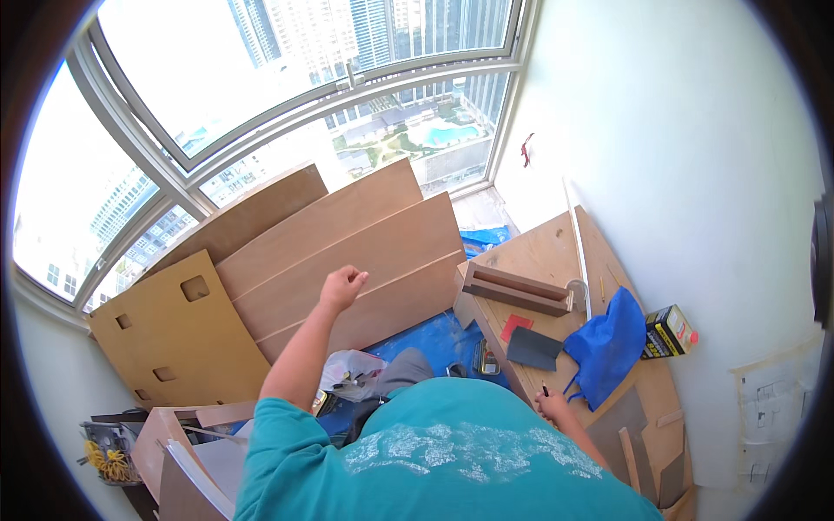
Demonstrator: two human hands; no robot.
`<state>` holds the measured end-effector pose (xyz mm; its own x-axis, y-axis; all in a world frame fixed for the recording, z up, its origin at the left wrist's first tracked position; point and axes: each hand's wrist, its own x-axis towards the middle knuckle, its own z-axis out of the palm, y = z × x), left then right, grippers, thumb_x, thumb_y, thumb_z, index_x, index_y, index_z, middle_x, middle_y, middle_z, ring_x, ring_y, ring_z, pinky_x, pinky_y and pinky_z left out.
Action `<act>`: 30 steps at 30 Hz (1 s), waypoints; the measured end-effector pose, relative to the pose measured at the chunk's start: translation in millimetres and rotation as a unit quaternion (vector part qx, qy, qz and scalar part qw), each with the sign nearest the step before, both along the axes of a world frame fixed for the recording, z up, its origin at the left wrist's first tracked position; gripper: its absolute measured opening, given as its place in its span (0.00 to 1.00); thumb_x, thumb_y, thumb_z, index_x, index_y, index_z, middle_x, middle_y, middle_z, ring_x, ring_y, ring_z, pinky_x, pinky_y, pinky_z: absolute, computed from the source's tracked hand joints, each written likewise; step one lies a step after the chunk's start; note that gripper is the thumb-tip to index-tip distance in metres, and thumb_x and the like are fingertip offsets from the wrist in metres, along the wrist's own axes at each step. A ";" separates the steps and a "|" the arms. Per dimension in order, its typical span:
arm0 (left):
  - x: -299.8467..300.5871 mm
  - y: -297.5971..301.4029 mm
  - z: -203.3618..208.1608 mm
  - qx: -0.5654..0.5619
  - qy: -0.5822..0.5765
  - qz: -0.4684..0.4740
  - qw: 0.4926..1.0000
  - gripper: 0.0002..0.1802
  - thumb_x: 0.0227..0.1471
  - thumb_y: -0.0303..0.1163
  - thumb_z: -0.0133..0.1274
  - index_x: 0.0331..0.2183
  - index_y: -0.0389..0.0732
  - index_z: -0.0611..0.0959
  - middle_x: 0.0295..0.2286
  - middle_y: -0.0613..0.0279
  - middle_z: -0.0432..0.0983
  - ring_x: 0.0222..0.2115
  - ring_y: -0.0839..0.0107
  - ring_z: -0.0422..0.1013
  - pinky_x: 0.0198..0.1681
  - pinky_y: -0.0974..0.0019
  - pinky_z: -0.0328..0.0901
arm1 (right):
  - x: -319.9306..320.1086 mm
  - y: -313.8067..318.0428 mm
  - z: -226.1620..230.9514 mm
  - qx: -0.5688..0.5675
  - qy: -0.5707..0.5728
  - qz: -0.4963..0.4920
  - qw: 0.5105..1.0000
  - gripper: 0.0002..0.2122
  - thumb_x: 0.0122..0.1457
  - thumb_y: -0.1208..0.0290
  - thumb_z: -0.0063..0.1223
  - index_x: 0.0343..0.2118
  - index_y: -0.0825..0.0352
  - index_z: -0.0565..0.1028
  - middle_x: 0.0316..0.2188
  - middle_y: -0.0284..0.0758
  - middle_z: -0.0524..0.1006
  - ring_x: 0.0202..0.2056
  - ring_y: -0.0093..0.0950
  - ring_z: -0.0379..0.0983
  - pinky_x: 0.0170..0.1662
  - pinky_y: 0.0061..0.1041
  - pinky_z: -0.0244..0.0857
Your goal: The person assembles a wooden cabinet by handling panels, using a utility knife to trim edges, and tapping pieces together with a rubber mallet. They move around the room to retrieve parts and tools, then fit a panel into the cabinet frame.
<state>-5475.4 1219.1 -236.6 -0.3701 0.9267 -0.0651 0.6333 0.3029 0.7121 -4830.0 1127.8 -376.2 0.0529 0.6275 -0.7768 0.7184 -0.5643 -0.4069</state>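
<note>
My left hand (pixel 344 288) is raised in front of leaning brown boards (pixel 347 252), closed in a fist, with nothing seen sticking out of it. Low on the right, my right hand (pixel 553 405) is closed around a thin, dark pen-like tool (pixel 545 390), whose tip points away from me. It is at the near edge of a wooden worktop (pixel 530 247). Beyond that hand lie a dark grey sheet (pixel 534 349), probably sandpaper, and a small red piece (pixel 516 326). A blue cloth bag (pixel 610 347) rests just to their right.
On the worktop are a long brown wooden channel (pixel 519 289), a tape roll (pixel 577 293), a yellow-black can (pixel 669 333) and wood strips (pixel 629 460). A yellowish board with cutouts (pixel 178 334) leans left under the windows. Blue sheeting (pixel 434 334) covers the floor beside a plastic bag (pixel 347 367).
</note>
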 end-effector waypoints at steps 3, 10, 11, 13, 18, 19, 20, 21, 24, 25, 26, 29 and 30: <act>-23.5 70.3 51.9 0.052 0.023 -0.007 0.998 0.20 0.55 0.47 0.59 0.33 0.37 0.84 0.26 0.49 0.80 0.26 0.60 0.77 0.33 0.59 0.70 | -30.3 33.7 50.3 -0.005 0.030 -0.079 0.996 0.13 0.64 0.59 0.50 0.37 0.65 0.76 0.20 0.34 0.75 0.18 0.24 0.71 0.20 0.28 0.64; -149.8 315.1 119.3 0.135 -0.018 -0.005 0.991 0.20 0.56 0.49 0.59 0.35 0.39 0.85 0.26 0.60 0.81 0.25 0.68 0.74 0.33 0.63 0.69 | -45.4 18.6 9.4 0.078 0.009 -0.053 0.995 0.16 0.64 0.60 0.51 0.45 0.69 0.75 0.22 0.37 0.77 0.22 0.28 0.74 0.27 0.31 0.68; -150.6 354.4 128.1 0.146 -0.049 -0.016 0.988 0.21 0.56 0.49 0.59 0.36 0.39 0.85 0.26 0.61 0.81 0.26 0.70 0.75 0.34 0.64 0.69 | -1.5 -14.0 -59.6 0.135 -0.021 0.004 0.991 0.17 0.64 0.61 0.52 0.48 0.71 0.74 0.23 0.38 0.79 0.26 0.31 0.77 0.31 0.34 0.70; -192.2 403.8 162.2 0.147 0.004 0.019 0.989 0.24 0.57 0.52 0.57 0.37 0.37 0.84 0.29 0.56 0.82 0.31 0.65 0.77 0.39 0.62 0.69 | -16.6 -13.8 -91.2 0.167 -0.021 0.030 0.985 0.18 0.64 0.61 0.52 0.49 0.71 0.73 0.24 0.39 0.79 0.27 0.32 0.78 0.32 0.34 0.70; -246.3 518.8 168.2 0.094 0.177 0.086 0.976 0.39 0.58 0.60 0.50 0.55 0.33 0.74 0.45 0.43 0.79 0.46 0.51 0.76 0.50 0.55 0.68 | -58.3 -13.6 -67.2 0.155 -0.049 -0.003 0.987 0.19 0.64 0.61 0.53 0.50 0.72 0.72 0.26 0.40 0.80 0.30 0.33 0.78 0.35 0.35 0.70; -266.4 537.2 154.6 0.087 0.186 0.087 0.975 0.42 0.58 0.61 0.49 0.56 0.32 0.72 0.44 0.44 0.80 0.41 0.54 0.78 0.48 0.56 0.69 | -62.0 -7.2 -50.5 0.157 -0.063 -0.004 0.986 0.19 0.64 0.62 0.53 0.51 0.72 0.72 0.26 0.40 0.80 0.30 0.34 0.79 0.36 0.35 0.70; -259.0 551.9 157.5 0.074 0.136 0.084 0.984 0.43 0.58 0.61 0.49 0.57 0.30 0.71 0.42 0.46 0.80 0.35 0.58 0.79 0.45 0.57 0.70 | -69.8 -13.5 -54.1 0.157 -0.062 -0.013 0.986 0.19 0.63 0.62 0.54 0.51 0.72 0.72 0.27 0.40 0.80 0.31 0.34 0.79 0.36 0.36 0.70; -253.9 559.1 157.2 0.058 0.081 0.081 0.992 0.45 0.59 0.62 0.48 0.58 0.29 0.70 0.39 0.48 0.81 0.29 0.62 0.79 0.43 0.58 0.71 | -76.9 -17.8 -52.5 0.157 -0.065 -0.022 0.985 0.20 0.63 0.62 0.54 0.51 0.72 0.71 0.27 0.41 0.80 0.31 0.34 0.79 0.37 0.36 0.70; -264.6 579.1 139.9 0.065 0.049 0.062 0.995 0.35 0.61 0.60 0.46 0.46 0.34 0.79 0.30 0.51 0.82 0.24 0.65 0.78 0.38 0.57 0.71 | -89.7 -20.0 -44.0 0.167 -0.075 -0.029 0.983 0.21 0.63 0.62 0.54 0.52 0.73 0.71 0.28 0.41 0.81 0.33 0.36 0.79 0.39 0.36 0.70; -273.7 583.9 127.0 0.062 0.034 0.052 0.996 0.33 0.61 0.60 0.45 0.43 0.35 0.81 0.29 0.50 0.81 0.26 0.62 0.78 0.39 0.55 0.70 | -89.7 -19.2 -35.2 0.165 -0.085 -0.030 0.982 0.21 0.63 0.62 0.55 0.52 0.73 0.70 0.28 0.42 0.81 0.33 0.36 0.79 0.39 0.37 0.70; -274.5 591.1 126.6 0.094 0.078 0.049 0.991 0.32 0.62 0.59 0.45 0.41 0.36 0.81 0.29 0.49 0.81 0.28 0.57 0.78 0.39 0.53 0.70 | -96.3 -21.1 -42.5 0.168 -0.080 -0.040 0.982 0.21 0.63 0.62 0.55 0.53 0.73 0.70 0.29 0.42 0.81 0.34 0.36 0.80 0.40 0.37 0.70; -294.5 599.2 119.2 0.155 0.182 0.059 0.969 0.31 0.63 0.59 0.43 0.37 0.38 0.81 0.31 0.45 0.81 0.35 0.46 0.77 0.40 0.48 0.68 | -121.7 8.0 -32.0 0.140 -0.084 -0.042 0.986 0.22 0.62 0.63 0.57 0.54 0.73 0.69 0.32 0.45 0.81 0.36 0.38 0.80 0.42 0.37 0.69; -297.5 600.5 119.3 0.157 0.197 0.058 0.966 0.31 0.63 0.59 0.43 0.37 0.38 0.81 0.31 0.44 0.80 0.36 0.43 0.75 0.40 0.47 0.68 | -127.7 15.7 -25.3 0.136 -0.083 -0.040 0.986 0.22 0.62 0.63 0.57 0.54 0.73 0.69 0.32 0.45 0.81 0.37 0.38 0.80 0.42 0.37 0.69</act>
